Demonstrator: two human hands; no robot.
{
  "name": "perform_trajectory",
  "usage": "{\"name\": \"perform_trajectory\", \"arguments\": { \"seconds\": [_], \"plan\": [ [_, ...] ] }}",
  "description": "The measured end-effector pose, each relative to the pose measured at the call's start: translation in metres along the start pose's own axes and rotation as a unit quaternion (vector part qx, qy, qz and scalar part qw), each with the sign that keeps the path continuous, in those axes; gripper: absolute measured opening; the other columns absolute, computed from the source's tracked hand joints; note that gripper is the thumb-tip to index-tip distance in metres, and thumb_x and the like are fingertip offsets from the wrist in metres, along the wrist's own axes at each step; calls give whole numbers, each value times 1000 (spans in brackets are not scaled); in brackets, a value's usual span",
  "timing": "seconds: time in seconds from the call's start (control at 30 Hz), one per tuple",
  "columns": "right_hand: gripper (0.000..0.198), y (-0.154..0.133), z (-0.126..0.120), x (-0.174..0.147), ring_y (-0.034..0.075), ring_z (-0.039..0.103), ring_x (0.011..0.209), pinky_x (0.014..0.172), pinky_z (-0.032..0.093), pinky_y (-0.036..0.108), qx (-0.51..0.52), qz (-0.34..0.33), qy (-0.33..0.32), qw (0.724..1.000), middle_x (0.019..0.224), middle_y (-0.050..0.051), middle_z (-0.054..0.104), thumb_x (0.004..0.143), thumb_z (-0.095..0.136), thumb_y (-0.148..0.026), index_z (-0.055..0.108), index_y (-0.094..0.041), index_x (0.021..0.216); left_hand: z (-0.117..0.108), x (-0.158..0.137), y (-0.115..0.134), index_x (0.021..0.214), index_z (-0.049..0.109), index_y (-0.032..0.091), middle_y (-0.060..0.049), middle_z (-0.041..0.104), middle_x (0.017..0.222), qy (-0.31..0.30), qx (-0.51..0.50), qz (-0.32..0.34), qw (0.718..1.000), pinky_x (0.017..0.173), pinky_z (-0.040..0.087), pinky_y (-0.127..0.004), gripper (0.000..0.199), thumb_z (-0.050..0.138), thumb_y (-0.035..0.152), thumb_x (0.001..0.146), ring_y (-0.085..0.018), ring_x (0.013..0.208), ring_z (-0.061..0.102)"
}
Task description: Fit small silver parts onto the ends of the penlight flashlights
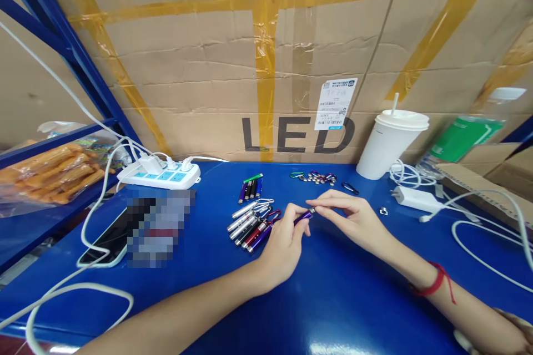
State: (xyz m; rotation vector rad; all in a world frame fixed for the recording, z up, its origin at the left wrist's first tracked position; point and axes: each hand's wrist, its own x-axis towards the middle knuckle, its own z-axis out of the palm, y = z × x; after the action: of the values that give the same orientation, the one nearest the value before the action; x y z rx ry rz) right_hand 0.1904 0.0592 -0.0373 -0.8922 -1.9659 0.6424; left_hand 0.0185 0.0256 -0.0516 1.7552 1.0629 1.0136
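Note:
My left hand grips a small purple keychain flashlight just above the blue table. My right hand pinches the silver tip of the same flashlight with thumb and forefinger. A red string circles my right wrist. Just left of my left hand lies a row of several finished flashlights with carabiner clips. A few more flashlight bodies lie further back. A pile of small caps and clips sits behind my hands, and a loose black clip lies beside it.
A white power strip with plugged chargers stands at back left, a phone with a white cable lies at left. A white lidded cup, a white charger and cables sit at right. A taped cardboard wall marked LED rises behind.

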Motion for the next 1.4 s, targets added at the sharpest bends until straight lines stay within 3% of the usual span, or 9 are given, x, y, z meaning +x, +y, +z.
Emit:
{"name": "perform_trajectory", "arguments": {
  "seconds": [0.33, 0.57, 0.77, 0.9, 1.03, 1.17, 1.4],
  "plan": [
    [18, -7, -10, 3, 13, 61, 71, 64, 49, 22, 27, -5, -45, 999, 78, 5, 65, 80, 64, -33, 72, -17, 82, -1, -2, -1, 100, 50, 19, 2, 52, 73, -13, 40, 26, 999, 63, 34, -22, 20, 32, 23, 93, -10, 63, 45],
    [9, -7, -12, 3, 10, 58, 73, 66, 47, 21, -10, -81, -44, 996, 80, 4, 61, 81, 64, -24, 72, -20, 83, -1, -3, -2, 104, 53, 19, 1, 48, 71, -7, 58, 43, 997, 63, 32, -22, 26, 29, 23, 94, -11, 64, 43],
    [11, -5, -19, 5, 8, 56, 75, 67, 47, 18, -1, -128, -101, 987, 85, 4, 57, 81, 62, -16, 72, -20, 83, 0, -2, -2, 101, 53, 18, 2, 45, 69, -33, 72, 18, 997, 59, 29, -23, 25, 31, 25, 93, -10, 60, 37],
    [9, -1, -20, 5, 8, 57, 75, 67, 48, 18, 13, -121, -120, 985, 85, 5, 56, 81, 63, -16, 72, -15, 79, -1, -1, -3, 89, 49, 16, 3, 40, 65, -76, 22, 15, 997, 56, 27, -21, 21, 30, 23, 92, -9, 57, 34],
    [9, -1, -21, 4, 7, 56, 73, 68, 48, 17, 28, -101, -124, 987, 80, 4, 54, 79, 66, -18, 71, -15, 72, -1, 0, -3, 90, 48, 16, 4, 38, 63, -105, -6, 20, 994, 55, 26, -21, 20, 30, 22, 90, -8, 56, 33],
    [11, -3, -22, 4, 7, 53, 68, 64, 46, 17, 13, -78, -127, 989, 76, 3, 49, 77, 68, -23, 72, -16, 69, -1, 0, -4, 93, 48, 17, 4, 40, 64, -109, 10, 18, 994, 55, 27, -20, 18, 31, 22, 90, -8, 56, 34],
    [21, -4, -20, 1, 8, 50, 64, 61, 43, 19, -10, -23, -113, 993, 70, 2, 46, 74, 71, -32, 68, -15, 62, 0, -2, -7, 80, 35, 19, 5, 42, 64, -90, 12, 13, 996, 51, 25, -19, 10, 36, 23, 89, -8, 53, 33]
  ]
}}
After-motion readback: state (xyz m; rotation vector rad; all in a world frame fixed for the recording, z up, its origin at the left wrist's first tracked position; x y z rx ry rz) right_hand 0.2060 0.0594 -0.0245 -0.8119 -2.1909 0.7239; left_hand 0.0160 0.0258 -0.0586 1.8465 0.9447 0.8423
